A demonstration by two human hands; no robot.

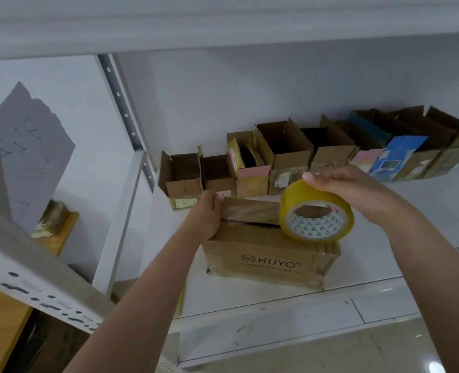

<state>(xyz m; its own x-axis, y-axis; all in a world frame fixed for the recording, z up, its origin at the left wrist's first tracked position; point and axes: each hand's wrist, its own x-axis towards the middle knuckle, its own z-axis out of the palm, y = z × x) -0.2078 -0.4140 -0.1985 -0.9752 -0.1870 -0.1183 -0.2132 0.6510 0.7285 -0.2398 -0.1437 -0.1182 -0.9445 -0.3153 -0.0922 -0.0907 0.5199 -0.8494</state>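
A brown cardboard box [266, 258] printed "HUYO" lies on a white shelf [411, 238], wrapped in clear tape. My left hand [206, 216] grips the box's upper left edge, fingers curled over the top flap. My right hand [352, 191] holds a roll of yellowish packing tape [317, 211] from above, the roll standing on edge on the right part of the box top. A strip of tape runs from the roll leftward along the top flap toward my left hand.
A row of several small open cardboard boxes [284, 152] lines the shelf's back wall, some pink or blue. A perforated white shelf upright [123, 103] stands left. A grey paper sheet [31, 146] hangs at far left, above a wooden surface [58, 232].
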